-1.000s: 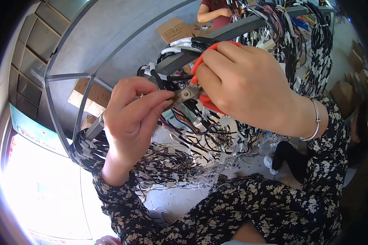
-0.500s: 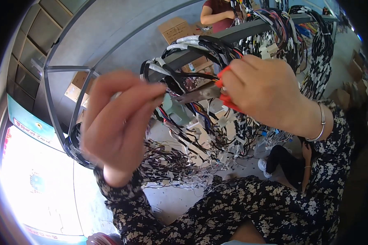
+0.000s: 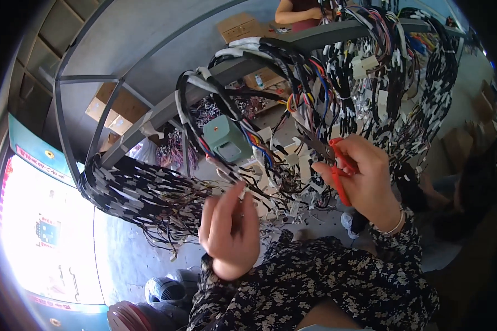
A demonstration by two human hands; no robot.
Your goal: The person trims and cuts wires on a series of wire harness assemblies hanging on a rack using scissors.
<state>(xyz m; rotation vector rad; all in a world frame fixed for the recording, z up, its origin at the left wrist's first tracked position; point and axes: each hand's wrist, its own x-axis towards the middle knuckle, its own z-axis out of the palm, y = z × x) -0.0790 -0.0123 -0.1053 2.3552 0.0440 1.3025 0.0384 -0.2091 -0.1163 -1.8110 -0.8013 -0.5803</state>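
Note:
My right hand (image 3: 367, 179) grips a pair of red-handled scissors (image 3: 340, 187), blades angled up and to the left beside a hanging bundle of wires. Lower and to the left, my left hand (image 3: 231, 229) has its thumb and fingers pinched together. A small whitish bit shows at those fingertips, among loose wire ends, too small to name. Right above the hands, wire harnesses (image 3: 221, 99) wrapped in black and white tape loop over a grey metal bar (image 3: 232, 70). Their coloured wires and white connectors dangle behind both hands.
More harnesses (image 3: 154, 193) hang at the left end of the bar, others (image 3: 436, 77) at the right. Beyond stand a green plastic stool (image 3: 226, 135) and cardboard boxes (image 3: 240, 27). Another person's arm (image 3: 295, 15) is at the far side. Rolls (image 3: 165, 289) sit at lower left.
Both hands have come down from the bar. My left hand has moved right and lower, and the scissors have dropped away from the looped harness.

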